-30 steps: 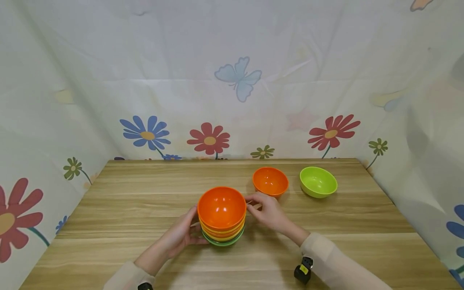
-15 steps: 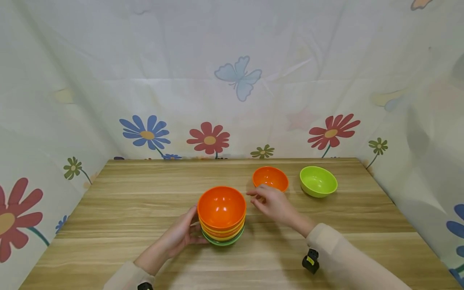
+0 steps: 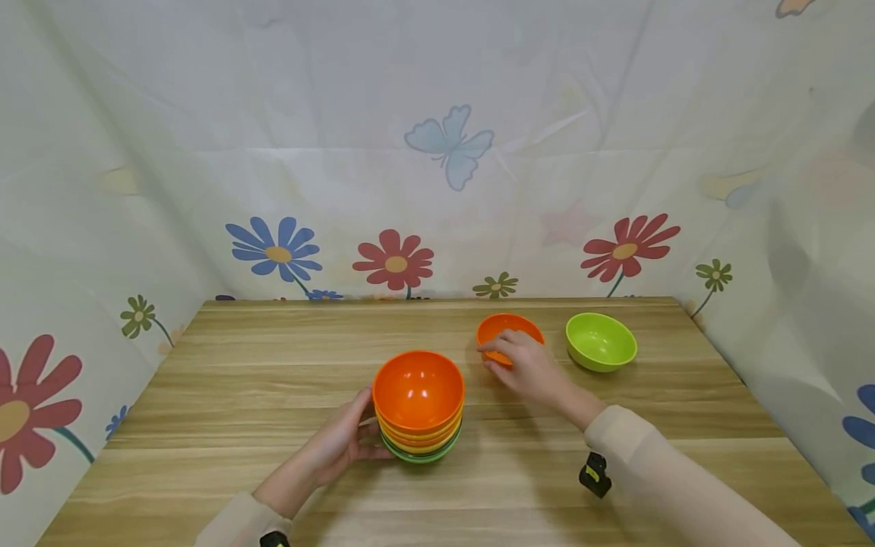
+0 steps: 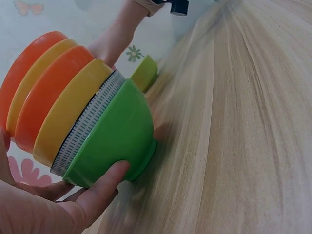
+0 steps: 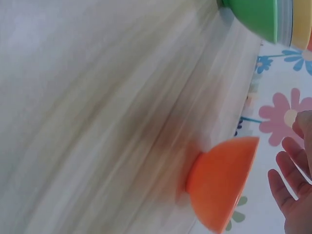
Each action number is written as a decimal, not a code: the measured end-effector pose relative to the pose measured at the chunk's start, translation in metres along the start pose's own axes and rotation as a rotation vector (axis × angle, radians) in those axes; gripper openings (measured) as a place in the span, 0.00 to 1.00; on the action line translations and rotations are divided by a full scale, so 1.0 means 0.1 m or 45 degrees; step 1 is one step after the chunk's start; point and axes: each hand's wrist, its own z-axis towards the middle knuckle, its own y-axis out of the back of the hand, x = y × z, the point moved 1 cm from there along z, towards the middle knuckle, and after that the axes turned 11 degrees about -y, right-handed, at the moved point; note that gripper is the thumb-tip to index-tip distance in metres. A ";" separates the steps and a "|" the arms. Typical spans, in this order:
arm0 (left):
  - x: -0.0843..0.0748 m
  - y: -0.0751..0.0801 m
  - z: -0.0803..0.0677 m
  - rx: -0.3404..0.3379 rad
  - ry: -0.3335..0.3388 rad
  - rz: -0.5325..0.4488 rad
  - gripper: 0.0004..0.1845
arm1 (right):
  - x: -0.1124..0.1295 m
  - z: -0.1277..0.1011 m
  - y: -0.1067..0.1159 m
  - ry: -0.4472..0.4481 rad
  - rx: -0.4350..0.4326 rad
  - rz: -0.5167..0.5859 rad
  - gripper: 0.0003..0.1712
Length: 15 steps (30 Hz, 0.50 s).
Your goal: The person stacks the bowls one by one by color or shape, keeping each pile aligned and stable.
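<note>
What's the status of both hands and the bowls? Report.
Left hand holding bowl stack. Right hand above single orange bowl, gripping nothing. Lime bowl right of it; no obstruction seen.

A pale, wrinkled sheet forms the far wall (image 3: 307, 99), printed with a light-blue butterfly (image 3: 451, 147) above a blue flower (image 3: 276, 251) at left and red flowers (image 3: 395, 264) towards the middle and right. Similar sheeting makes the left wall (image 3: 68, 190), with a large red flower (image 3: 30, 414), and the right wall (image 3: 813, 319). The surface (image 3: 287, 365) has streaky light-brown wood grain. Soft light leaves a pale sheen on its near middle.
</note>
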 end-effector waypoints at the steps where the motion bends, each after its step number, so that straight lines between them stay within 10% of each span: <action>1: 0.00 0.00 0.00 0.000 0.001 0.001 0.39 | -0.02 0.00 0.01 -0.005 -0.003 -0.003 0.13; 15: 0.01 0.01 0.00 0.007 -0.004 0.003 0.38 | -0.23 0.05 0.13 -0.330 0.167 -0.186 0.17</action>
